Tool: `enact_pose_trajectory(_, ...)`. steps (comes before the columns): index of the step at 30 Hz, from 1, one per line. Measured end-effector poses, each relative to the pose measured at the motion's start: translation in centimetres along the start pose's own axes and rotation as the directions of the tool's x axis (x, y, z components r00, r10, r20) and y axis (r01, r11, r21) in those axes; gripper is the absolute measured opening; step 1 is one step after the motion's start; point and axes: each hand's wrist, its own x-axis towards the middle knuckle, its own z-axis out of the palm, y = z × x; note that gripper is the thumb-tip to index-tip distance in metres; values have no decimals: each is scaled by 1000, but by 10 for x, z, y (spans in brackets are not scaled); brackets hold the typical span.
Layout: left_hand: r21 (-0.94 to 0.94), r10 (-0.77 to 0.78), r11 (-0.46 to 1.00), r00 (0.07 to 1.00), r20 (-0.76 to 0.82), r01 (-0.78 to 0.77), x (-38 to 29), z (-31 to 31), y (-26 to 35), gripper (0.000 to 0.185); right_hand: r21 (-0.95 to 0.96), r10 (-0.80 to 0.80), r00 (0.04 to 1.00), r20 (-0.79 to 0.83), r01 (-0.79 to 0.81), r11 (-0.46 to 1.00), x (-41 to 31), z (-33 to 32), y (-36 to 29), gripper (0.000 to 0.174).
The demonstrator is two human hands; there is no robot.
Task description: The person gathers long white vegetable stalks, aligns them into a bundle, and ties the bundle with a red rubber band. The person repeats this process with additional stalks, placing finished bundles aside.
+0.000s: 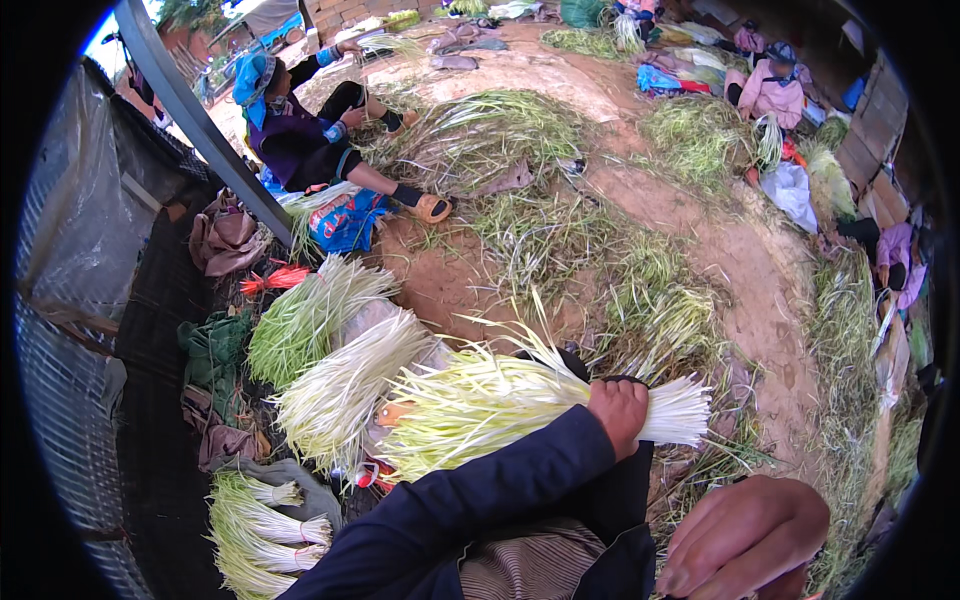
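My left hand (pixel 619 415) is closed around a thick bundle of blanched, chive-like stalks (pixel 487 409). The bundle lies across my lap, its white cut ends pointing right and its yellow-green tips left. Close to the camera at the lower right, my right hand (pixel 742 536) has its fingers curled; whether they hold anything is hidden. Left of the held bundle lie a heap of white stalks (pixel 356 375) and a greener heap (pixel 315 319). Several bundles tied with red bands (pixel 296 531) rest on a grey cloth at the lower left. Red ties (pixel 275 279) lie behind the green heap.
A slanting metal post (pixel 202 112) and dark netting (pixel 165 360) stand on the left. Beyond the heaps, a seated person (pixel 300 127) stretches a leg beside a blue bag (pixel 349 217). Loose trimmings (pixel 540 232) cover much of the earth floor. Other people (pixel 776 86) sit at the right.
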Motion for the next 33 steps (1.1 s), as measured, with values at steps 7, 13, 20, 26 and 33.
enact_pose_trajectory(7, 23, -17, 1000, 1000, 2, 17, 2, 3, 3, 74, 149, -71, 970, 232, 37, 988, 18, 3, 16, 56)
enact_pose_trajectory(13, 21, -4, 1000, 1000, -20, 4, 1, 5, 1, 75, -4, 59, 939, 340, -61, 998, 21, -2, 5, 39)
enact_pose_trajectory(20, 41, -14, 999, 999, -42, 16, 3, 9, 1, 73, -53, 111, 928, 354, -99, 994, 25, -1, 4, 33)
enact_pose_trajectory(26, 42, 4, 999, 996, -84, -1, 4, 9, 2, 64, -21, 10, 954, 299, -4, 1000, 4, 5, 17, 28)
enact_pose_trajectory(33, 57, 1, 998, 999, -42, 2, 3, 7, 2, 69, -23, 21, 937, 348, -14, 1000, 5, -1, 18, 24)
